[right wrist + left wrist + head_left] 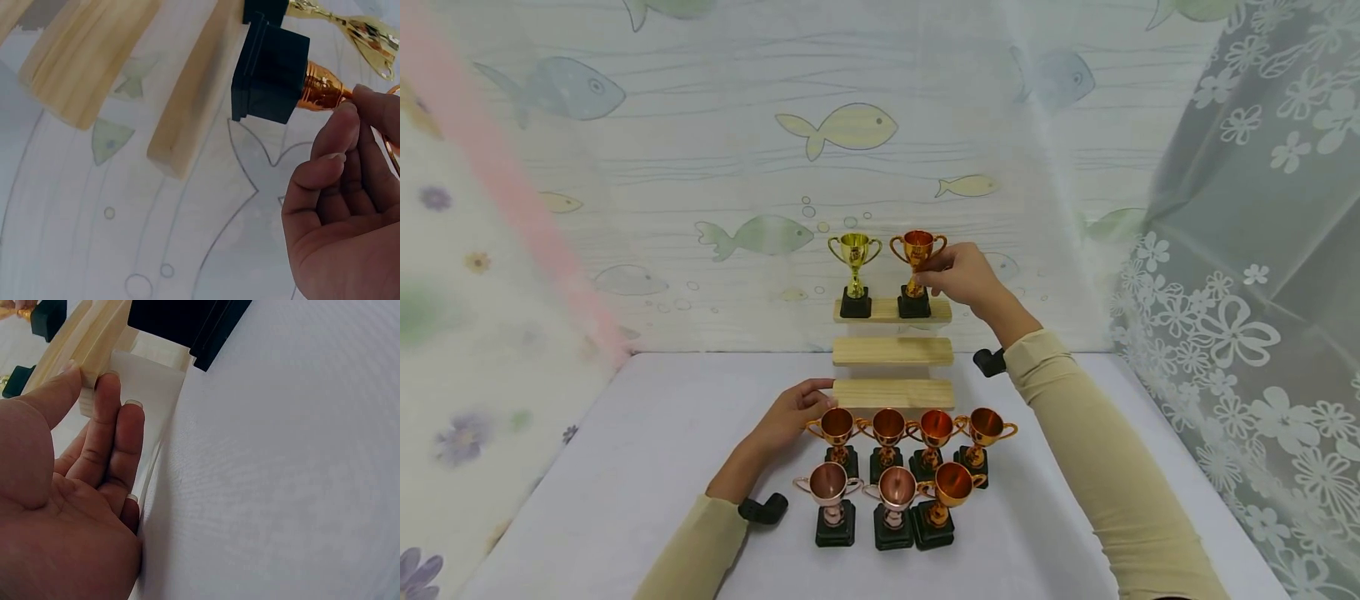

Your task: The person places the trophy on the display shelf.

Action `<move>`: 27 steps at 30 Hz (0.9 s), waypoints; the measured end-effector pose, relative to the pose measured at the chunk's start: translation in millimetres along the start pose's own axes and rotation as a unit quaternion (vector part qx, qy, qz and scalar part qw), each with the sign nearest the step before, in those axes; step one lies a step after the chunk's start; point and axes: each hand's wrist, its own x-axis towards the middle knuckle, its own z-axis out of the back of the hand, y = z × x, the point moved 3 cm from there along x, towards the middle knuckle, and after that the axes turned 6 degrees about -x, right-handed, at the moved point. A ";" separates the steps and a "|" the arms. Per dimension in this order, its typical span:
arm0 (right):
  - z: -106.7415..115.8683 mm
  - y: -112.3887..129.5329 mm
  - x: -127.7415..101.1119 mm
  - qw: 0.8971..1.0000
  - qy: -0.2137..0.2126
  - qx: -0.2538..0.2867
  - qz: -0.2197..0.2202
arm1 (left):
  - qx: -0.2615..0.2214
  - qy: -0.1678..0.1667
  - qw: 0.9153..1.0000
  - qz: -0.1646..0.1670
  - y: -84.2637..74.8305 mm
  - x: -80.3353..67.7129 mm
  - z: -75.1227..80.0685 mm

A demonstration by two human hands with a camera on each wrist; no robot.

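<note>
My right hand (964, 275) pinches the stem of a copper-orange trophy cup (918, 244), which stands upright at the right end of the top step of a wooden three-step stand (891, 394). In the right wrist view, the cup's black base (275, 72) is at that step's edge, thumb and fingertips round the narrow stem. Left of it on the same step is a gold trophy cup (854, 250). Low down, my left hand (788, 417) grips the left end of the bottom step; the left wrist view shows its thumb (53, 394) on top and fingers underneath.
Before the stand, a back row of several orange trophies (888, 427) stands close together on the white table (625, 483). A front row has two pinkish trophies (897, 489) and one orange trophy (953, 483). Behind hangs a fish-print curtain (700, 167).
</note>
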 end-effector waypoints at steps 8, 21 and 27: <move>-13.1 1.6 9.4 1.000 -0.001 0.016 -0.022 | 0.000 0.001 1.000 -0.001 1.3 -0.3 -1.5; -29.8 3.0 17.6 0.997 -0.024 0.056 -0.045 | 0.002 0.001 1.000 0.007 1.4 -1.3 -0.3; -34.2 2.8 17.5 0.996 -0.024 0.070 -0.043 | 0.007 0.001 1.000 0.009 0.8 -4.0 -0.2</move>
